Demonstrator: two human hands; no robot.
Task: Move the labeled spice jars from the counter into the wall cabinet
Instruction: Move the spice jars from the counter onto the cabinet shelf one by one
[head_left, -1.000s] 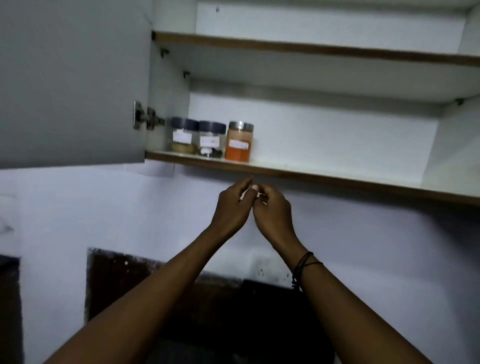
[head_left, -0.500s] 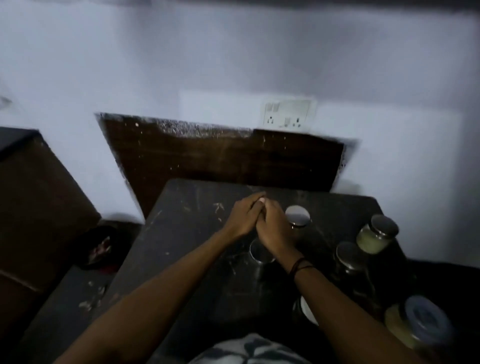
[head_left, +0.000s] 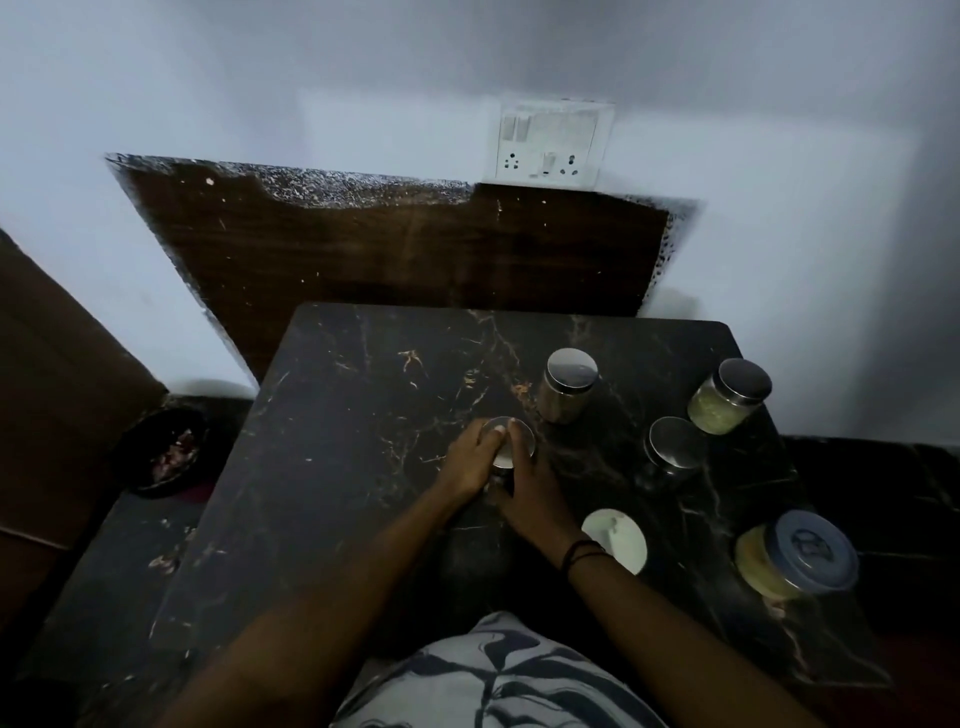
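Note:
Several spice jars stand on a black marble counter (head_left: 363, 467). My left hand (head_left: 470, 462) and my right hand (head_left: 527, 493) wrap around one steel-lidded jar (head_left: 517, 441) in the middle of the counter, thumbs resting on its lid. To its right stand another steel-lidded jar (head_left: 569, 384), a dark one (head_left: 672, 444), one with green contents (head_left: 727, 397), a white-lidded jar (head_left: 618, 538) and a blue-lidded jar with yellow contents (head_left: 795, 553). The wall cabinet is out of view.
A white socket plate (head_left: 553, 143) sits on the wall above a dark brown backsplash panel (head_left: 389, 249). A dark bowl (head_left: 166, 452) lies on a lower surface at the left, next to a brown panel (head_left: 52, 389).
The view has swung down from the open cabinet to the counter. Both hands came down from below the shelf and closed around the middle jar.

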